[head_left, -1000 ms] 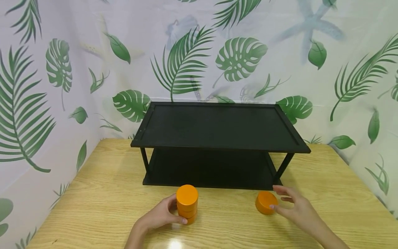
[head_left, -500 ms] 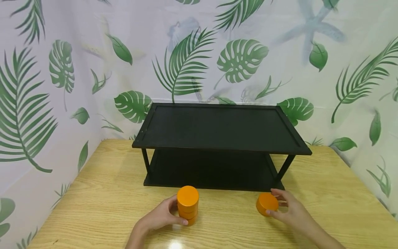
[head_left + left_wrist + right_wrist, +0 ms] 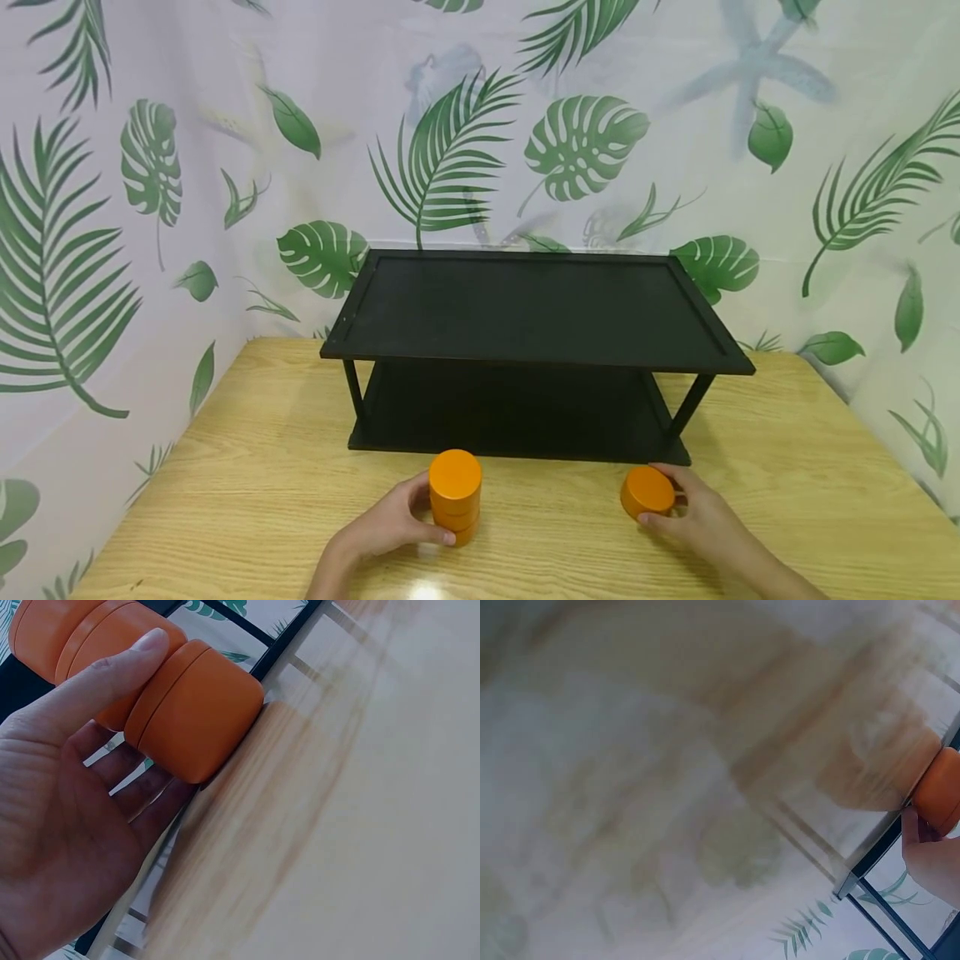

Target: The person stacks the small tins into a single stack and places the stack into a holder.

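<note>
In the head view my left hand (image 3: 388, 521) curls around a stack of round orange jars (image 3: 456, 477), thumb on the near side and fingers behind. The left wrist view shows the lower jar (image 3: 199, 712) standing on the table, with another jar (image 3: 124, 645) on top of it; the thumb lies across the side near where they meet. Over to the right, my right hand (image 3: 701, 517) pinches a single orange jar (image 3: 647, 490) between thumb and fingers. That jar (image 3: 939, 791) shows only at the edge of the right wrist view, resting on the table.
A black two-level shelf (image 3: 525, 308) stands just behind the jars, its lower board (image 3: 510, 408) on the wooden table (image 3: 247, 475). Posts (image 3: 688, 407) hold up its top. Leaf-patterned cloth (image 3: 300, 125) hangs at the back and both sides.
My right hand has moved left onto the single jar, and its thumb and fingers have closed around it. The left hand keeps its hold on the stack, unmoved.
</note>
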The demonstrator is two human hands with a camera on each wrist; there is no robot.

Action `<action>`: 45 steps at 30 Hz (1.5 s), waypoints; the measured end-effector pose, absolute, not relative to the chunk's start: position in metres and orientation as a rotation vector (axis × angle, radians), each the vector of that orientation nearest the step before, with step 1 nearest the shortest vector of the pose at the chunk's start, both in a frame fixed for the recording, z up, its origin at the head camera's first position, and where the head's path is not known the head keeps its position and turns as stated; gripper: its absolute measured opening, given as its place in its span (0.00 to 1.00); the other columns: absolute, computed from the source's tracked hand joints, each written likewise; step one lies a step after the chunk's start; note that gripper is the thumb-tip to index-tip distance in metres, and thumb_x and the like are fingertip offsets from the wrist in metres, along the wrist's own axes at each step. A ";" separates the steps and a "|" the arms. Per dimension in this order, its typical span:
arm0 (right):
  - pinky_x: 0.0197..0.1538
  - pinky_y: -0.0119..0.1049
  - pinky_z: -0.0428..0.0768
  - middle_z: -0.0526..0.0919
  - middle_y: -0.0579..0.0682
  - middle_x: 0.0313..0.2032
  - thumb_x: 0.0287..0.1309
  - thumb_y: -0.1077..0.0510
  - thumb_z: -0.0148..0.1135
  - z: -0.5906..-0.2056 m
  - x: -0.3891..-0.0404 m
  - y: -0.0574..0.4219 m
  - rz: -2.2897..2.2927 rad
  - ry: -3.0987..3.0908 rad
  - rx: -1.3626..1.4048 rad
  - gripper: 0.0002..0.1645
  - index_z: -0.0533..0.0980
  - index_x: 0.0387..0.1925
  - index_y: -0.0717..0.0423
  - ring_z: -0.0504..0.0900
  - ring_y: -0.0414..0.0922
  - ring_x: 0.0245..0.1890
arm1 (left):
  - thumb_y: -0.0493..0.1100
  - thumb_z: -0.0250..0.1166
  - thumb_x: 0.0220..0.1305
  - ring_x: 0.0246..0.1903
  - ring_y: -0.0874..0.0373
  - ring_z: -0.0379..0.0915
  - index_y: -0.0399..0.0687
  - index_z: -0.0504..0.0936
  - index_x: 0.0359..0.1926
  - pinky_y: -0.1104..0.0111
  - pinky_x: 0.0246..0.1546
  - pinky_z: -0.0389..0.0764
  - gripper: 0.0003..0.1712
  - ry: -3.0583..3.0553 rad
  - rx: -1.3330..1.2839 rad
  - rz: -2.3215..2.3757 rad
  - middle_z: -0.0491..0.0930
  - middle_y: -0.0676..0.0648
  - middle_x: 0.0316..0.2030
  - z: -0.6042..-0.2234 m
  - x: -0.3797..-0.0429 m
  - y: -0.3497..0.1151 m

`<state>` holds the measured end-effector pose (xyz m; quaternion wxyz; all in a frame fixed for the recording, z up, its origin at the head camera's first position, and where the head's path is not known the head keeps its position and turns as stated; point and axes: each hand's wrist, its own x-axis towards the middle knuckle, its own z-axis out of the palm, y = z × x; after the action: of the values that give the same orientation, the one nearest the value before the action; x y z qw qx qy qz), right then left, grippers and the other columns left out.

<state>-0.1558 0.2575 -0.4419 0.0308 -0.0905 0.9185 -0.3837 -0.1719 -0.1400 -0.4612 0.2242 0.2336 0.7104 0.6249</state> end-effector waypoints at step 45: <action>0.42 0.38 0.78 0.73 0.61 0.48 0.42 0.51 0.73 -0.425 -0.156 0.240 -1.157 2.905 -0.409 0.41 0.66 0.53 0.70 0.75 0.53 0.44 | 0.37 0.70 0.52 0.57 0.52 0.63 0.44 0.63 0.64 0.55 0.60 0.59 0.39 1.953 0.670 1.735 0.68 0.46 0.58 -0.463 -0.172 -0.140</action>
<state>-0.1559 0.2398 -0.4255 -0.0057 -0.1297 0.9212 -0.3669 -0.1723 -0.1405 -0.4626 0.2206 0.2422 0.7064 0.6274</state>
